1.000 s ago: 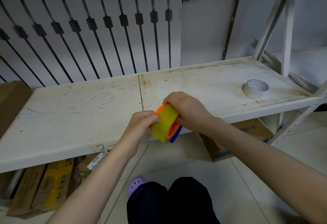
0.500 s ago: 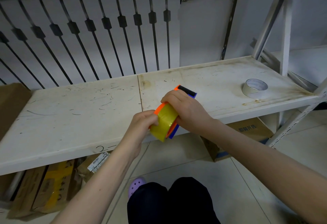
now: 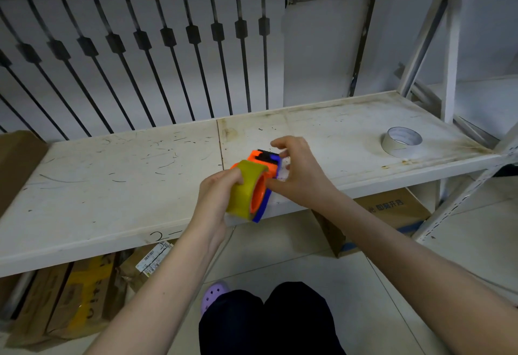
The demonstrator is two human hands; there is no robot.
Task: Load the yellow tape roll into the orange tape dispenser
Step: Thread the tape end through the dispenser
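The yellow tape roll (image 3: 245,186) sits on the orange tape dispenser (image 3: 258,159), held over the white shelf's (image 3: 112,180) front edge. The left hand (image 3: 215,197) grips the roll. The right hand (image 3: 300,178) curves loosely at the dispenser's cutter end; I cannot tell whether it grips. A white tape roll (image 3: 401,141) lies well apart.

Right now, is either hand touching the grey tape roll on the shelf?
No, the grey tape roll lies alone on the shelf, while the left hand and right hand are at the orange tape dispenser.
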